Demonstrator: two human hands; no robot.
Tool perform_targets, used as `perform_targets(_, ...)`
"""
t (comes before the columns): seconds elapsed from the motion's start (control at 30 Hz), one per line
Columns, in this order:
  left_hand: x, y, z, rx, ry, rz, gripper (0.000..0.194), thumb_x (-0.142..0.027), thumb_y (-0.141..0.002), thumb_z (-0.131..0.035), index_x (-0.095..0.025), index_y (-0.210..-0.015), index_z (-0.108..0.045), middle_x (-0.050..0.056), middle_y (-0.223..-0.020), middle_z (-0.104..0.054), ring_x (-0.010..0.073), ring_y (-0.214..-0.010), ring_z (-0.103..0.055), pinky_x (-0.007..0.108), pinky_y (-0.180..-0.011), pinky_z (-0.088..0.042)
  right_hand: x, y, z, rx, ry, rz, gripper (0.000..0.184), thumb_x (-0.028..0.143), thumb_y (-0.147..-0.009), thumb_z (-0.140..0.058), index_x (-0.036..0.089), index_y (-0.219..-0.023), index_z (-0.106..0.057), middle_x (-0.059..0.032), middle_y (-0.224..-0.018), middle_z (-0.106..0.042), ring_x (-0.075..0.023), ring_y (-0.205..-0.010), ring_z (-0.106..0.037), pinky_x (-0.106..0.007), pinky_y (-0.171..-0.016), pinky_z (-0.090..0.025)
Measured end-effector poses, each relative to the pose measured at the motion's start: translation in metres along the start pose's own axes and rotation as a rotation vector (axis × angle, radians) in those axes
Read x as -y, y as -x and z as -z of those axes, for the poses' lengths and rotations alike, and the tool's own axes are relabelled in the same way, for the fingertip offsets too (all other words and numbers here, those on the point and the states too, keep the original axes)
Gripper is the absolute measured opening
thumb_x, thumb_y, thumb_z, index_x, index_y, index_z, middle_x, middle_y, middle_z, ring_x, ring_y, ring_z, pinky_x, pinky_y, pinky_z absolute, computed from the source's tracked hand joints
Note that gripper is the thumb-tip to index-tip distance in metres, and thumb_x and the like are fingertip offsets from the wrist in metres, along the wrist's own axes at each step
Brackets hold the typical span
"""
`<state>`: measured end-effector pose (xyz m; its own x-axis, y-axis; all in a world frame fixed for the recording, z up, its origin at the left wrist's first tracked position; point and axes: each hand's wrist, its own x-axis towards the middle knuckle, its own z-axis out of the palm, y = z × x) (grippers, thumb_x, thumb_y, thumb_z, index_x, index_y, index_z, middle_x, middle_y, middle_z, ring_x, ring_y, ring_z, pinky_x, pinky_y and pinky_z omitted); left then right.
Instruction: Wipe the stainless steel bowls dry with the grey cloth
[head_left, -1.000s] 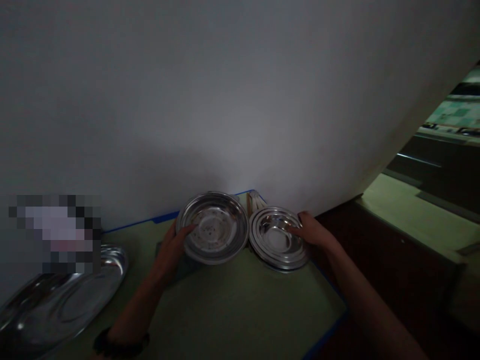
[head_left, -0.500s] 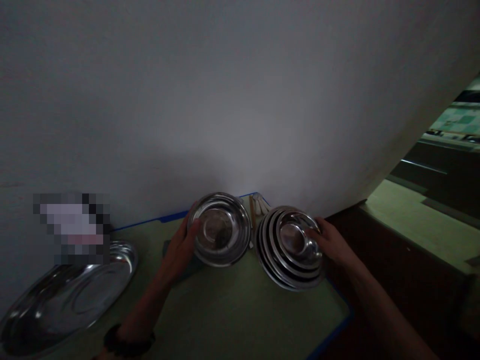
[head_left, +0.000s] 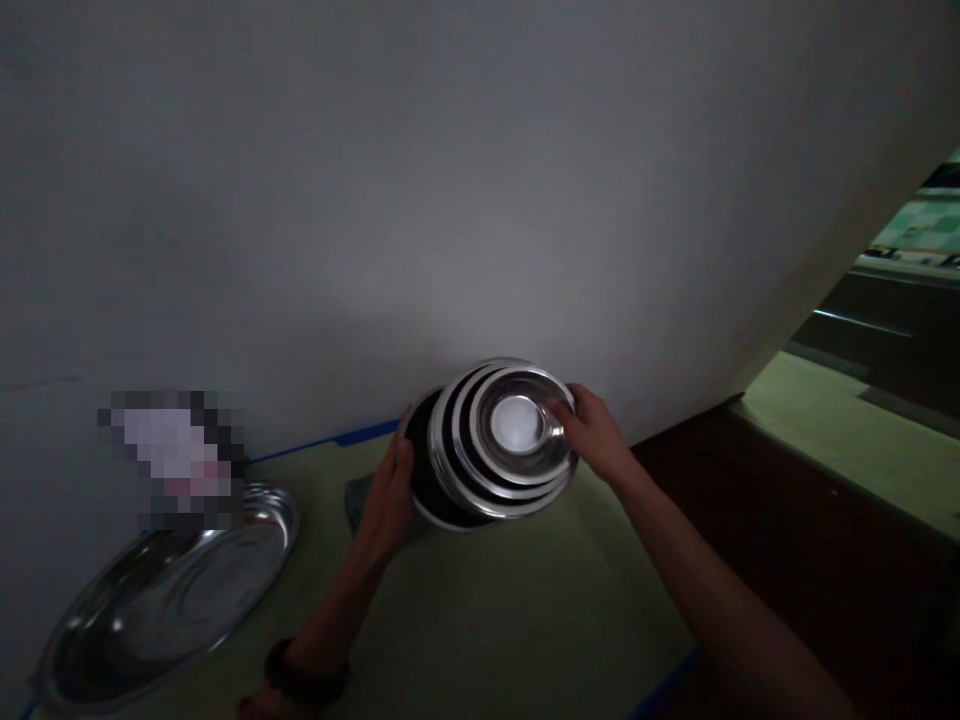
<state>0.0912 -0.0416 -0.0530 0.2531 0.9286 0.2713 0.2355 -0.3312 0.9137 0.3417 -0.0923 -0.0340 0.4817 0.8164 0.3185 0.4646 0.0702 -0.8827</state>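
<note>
A stack of shiny steel plates [head_left: 499, 440] is tilted up on edge against the white wall, faces turned toward me. My right hand [head_left: 596, 435] grips the stack's right rim with its fingers curled over the edge. Under the stack sits a larger steel plate [head_left: 431, 495], and my left hand [head_left: 390, 495] holds its left rim. The plates rest above a green tabletop [head_left: 480, 630] edged with blue tape.
A large oval steel tray [head_left: 169, 595] lies at the left on the tabletop. A blurred patch sits above it by the wall. A dark wooden ledge [head_left: 787, 520] and a lighter floor lie to the right, past the table's edge.
My right hand carried the plate stack left, from beside the large plate onto it. The stack now covers most of the large plate. My left hand stayed on the rim.
</note>
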Motion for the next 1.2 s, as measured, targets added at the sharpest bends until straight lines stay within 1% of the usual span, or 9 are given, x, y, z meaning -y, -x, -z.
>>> perform_targets(0.2,0.010,0.000,-0.006,-0.042,-0.006,0.053,0.062,-0.056,-0.094,-0.026,-0.021,-0.142,-0.044,0.004,-0.151,-0.041,0.0216,-0.143,-0.026,0.041,-0.119,-0.014,0.005,0.003,-0.024,0.070,-0.022,0.049,0.031,0.037,-0.083,-0.048,0.017,-0.105,-0.060,-0.0106,-0.108,-0.068,-0.0237,-0.101,-0.061,-0.041,-0.094,-0.044)
perform_targets(0.33,0.009,0.002,-0.005,-0.023,-0.001,0.108,0.058,-0.055,-0.095,-0.026,-0.025,-0.139,-0.048,0.001,-0.150,-0.042,0.0221,-0.142,-0.029,0.041,-0.118,-0.017,0.001,0.012,-0.023,0.273,-0.207,-0.043,0.051,0.042,-0.087,-0.050,0.023,-0.134,-0.045,-0.0067,-0.134,-0.057,-0.0202,-0.119,-0.056,-0.038,-0.102,-0.043)
perform_targets(0.47,0.009,0.003,-0.009,0.005,0.087,0.165,0.058,-0.058,-0.093,-0.030,-0.024,-0.134,-0.053,0.001,-0.145,-0.050,0.0261,-0.141,-0.032,0.044,-0.118,-0.019,-0.008,0.015,-0.017,0.307,-0.184,-0.076,0.057,0.044,-0.089,-0.047,0.023,-0.142,-0.037,-0.0050,-0.149,-0.042,-0.0191,-0.136,-0.040,-0.041,-0.114,-0.028)
perform_targets(0.57,0.010,0.004,-0.017,0.061,0.236,0.263,0.066,-0.064,-0.091,-0.026,-0.022,-0.132,-0.055,0.003,-0.133,-0.061,0.0298,-0.135,-0.041,0.047,-0.113,-0.030,-0.013,0.015,-0.012,0.287,-0.072,-0.071,0.057,0.044,-0.089,-0.047,0.022,-0.141,-0.038,-0.0071,-0.147,-0.044,-0.0217,-0.136,-0.039,-0.044,-0.116,-0.024)
perform_targets(0.73,0.004,0.010,-0.029,0.152,0.420,0.406,0.075,-0.072,-0.086,-0.026,-0.020,-0.133,-0.054,0.007,-0.121,-0.069,0.0307,-0.123,-0.055,0.048,-0.102,-0.044,-0.018,0.021,-0.006,0.343,0.015,-0.009,0.058,0.048,-0.086,-0.051,0.014,-0.133,-0.046,-0.0159,-0.134,-0.055,-0.0272,-0.125,-0.051,-0.045,-0.108,-0.036)
perform_targets(0.87,-0.009,0.021,-0.034,0.186,0.460,0.293,0.065,-0.065,-0.089,-0.033,-0.026,-0.139,-0.046,0.003,-0.139,-0.056,0.0263,-0.135,-0.043,0.045,-0.110,-0.036,-0.020,0.033,-0.004,0.346,0.259,0.088,0.070,0.036,-0.081,-0.057,0.006,-0.140,-0.034,-0.0235,-0.142,-0.043,-0.0310,-0.131,-0.043,-0.047,-0.105,-0.037)
perform_targets(0.93,-0.015,0.027,-0.038,0.234,0.474,0.304,0.069,-0.067,-0.088,-0.032,-0.026,-0.142,-0.042,0.004,-0.142,-0.053,0.0272,-0.135,-0.042,0.045,-0.109,-0.037,-0.019,0.035,0.001,0.365,0.359,0.091,0.068,0.030,-0.084,-0.053,0.005,-0.143,-0.030,-0.0243,-0.141,-0.045,-0.0314,-0.130,-0.043,-0.047,-0.102,-0.039)
perform_targets(1.07,-0.020,0.036,-0.053,0.341,0.473,0.435,0.073,-0.069,-0.085,-0.033,-0.022,-0.141,-0.040,0.010,-0.137,-0.058,0.0301,-0.125,-0.053,0.047,-0.102,-0.044,-0.013,0.027,0.025,0.435,0.548,0.081,0.049,0.027,-0.087,-0.051,0.012,-0.133,-0.046,-0.0190,-0.125,-0.059,-0.0300,-0.119,-0.054,-0.042,-0.098,-0.041)
perform_targets(1.2,-0.022,0.030,-0.072,0.337,0.236,0.266,0.060,-0.059,-0.089,-0.038,-0.024,-0.138,-0.042,0.008,-0.143,-0.052,0.0257,-0.130,-0.049,0.042,-0.108,-0.038,-0.013,0.018,0.051,0.352,0.724,0.014,0.040,0.025,-0.090,-0.047,0.015,-0.128,-0.050,-0.0178,-0.118,-0.062,-0.0296,-0.110,-0.059,-0.039,-0.092,-0.042)
